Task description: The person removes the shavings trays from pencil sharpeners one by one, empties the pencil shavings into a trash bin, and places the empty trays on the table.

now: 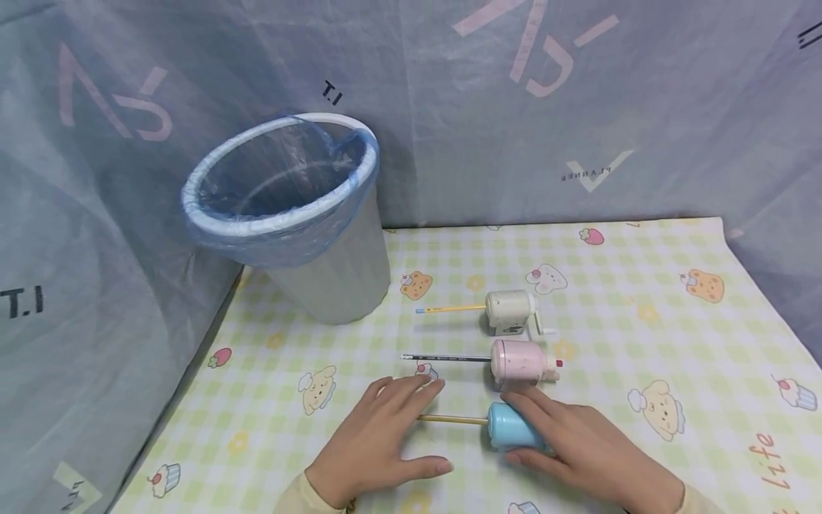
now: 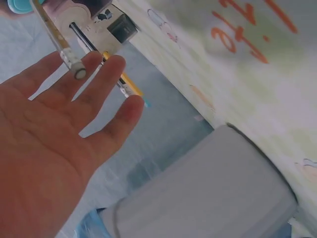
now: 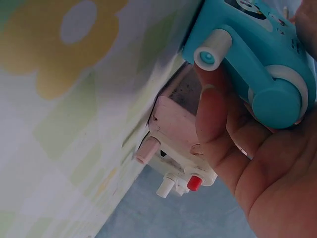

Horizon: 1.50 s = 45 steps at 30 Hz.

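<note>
My right hand (image 1: 581, 442) grips a blue crank pencil sharpener (image 1: 510, 426), thumb on the near side and fingers on the far side. Its crank handle (image 3: 213, 49) shows in the right wrist view. A gold-coloured pencil (image 1: 456, 419) sticks out leftward from this sharpener. By the pencil's outer end is my left hand (image 1: 379, 439), fingers extended; the left wrist view shows the eraser end (image 2: 77, 68) in front of the fingers, not gripped. Just beyond stand a pink sharpener (image 1: 516, 360) with a black pencil (image 1: 443, 358) and a white sharpener (image 1: 507, 310) with a yellow pencil (image 1: 449, 309).
A grey bin (image 1: 340, 285) lined with a blue plastic bag (image 1: 282, 246) stands at the back left. Green-and-white checked cloth (image 1: 610, 321) with cartoon prints covers the table. Grey-blue fabric (image 1: 475, 157) hangs behind and at the sides.
</note>
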Tool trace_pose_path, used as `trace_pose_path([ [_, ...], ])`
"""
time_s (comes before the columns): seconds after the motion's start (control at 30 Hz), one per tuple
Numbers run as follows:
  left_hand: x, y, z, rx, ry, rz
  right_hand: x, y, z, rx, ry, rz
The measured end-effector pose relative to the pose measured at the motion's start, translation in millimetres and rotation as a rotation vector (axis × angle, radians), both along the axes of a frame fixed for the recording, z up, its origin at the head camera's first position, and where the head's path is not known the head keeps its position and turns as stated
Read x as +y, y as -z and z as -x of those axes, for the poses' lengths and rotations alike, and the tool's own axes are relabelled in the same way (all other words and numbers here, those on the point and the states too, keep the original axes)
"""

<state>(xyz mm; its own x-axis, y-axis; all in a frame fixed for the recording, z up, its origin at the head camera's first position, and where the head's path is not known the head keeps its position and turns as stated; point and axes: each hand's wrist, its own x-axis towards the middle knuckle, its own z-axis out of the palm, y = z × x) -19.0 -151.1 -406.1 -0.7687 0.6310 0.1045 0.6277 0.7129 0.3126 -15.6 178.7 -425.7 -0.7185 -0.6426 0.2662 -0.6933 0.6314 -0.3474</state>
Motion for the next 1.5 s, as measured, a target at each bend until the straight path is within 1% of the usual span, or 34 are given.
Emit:
trace_pose_path([
  [0.2, 7.9, -3.7, 4.7, 0.029, 0.042, 0.030, 1, -2.1, 1.5, 0.026, 0.026, -0.020],
  [0.37, 12.8, -5.8, 9.2, 0.043, 0.079, 0.053, 2, -2.9, 2.9, 0.024, 0.001, -0.026],
  [0.6, 19.9, -6.1, 14.1, 0.051, 0.117, 0.060, 0, 0.7, 3.7, 0.021, -0.030, -0.017],
  [0.8, 23.2, -6.2, 17.8, 0.077, 0.111, 0.079, 1, 1.3, 4.4, 0.025, -0.034, -0.013],
  [1.0, 24.0, -5.3, 21.1, 0.083, 0.111, 0.068, 0, -0.2, 4.7, 0.018, -0.033, -0.021],
  [1.17, 24.8, -5.7, 21.4, 0.081, 0.107, 0.068, 0, -0.1, 5.2, 0.034, -0.039, -0.020],
  [1.5, 21.2, -12.8, 22.5, 0.052, 0.077, 0.044, 0, 0.8, 5.3, 0.054, -0.041, -0.009],
])
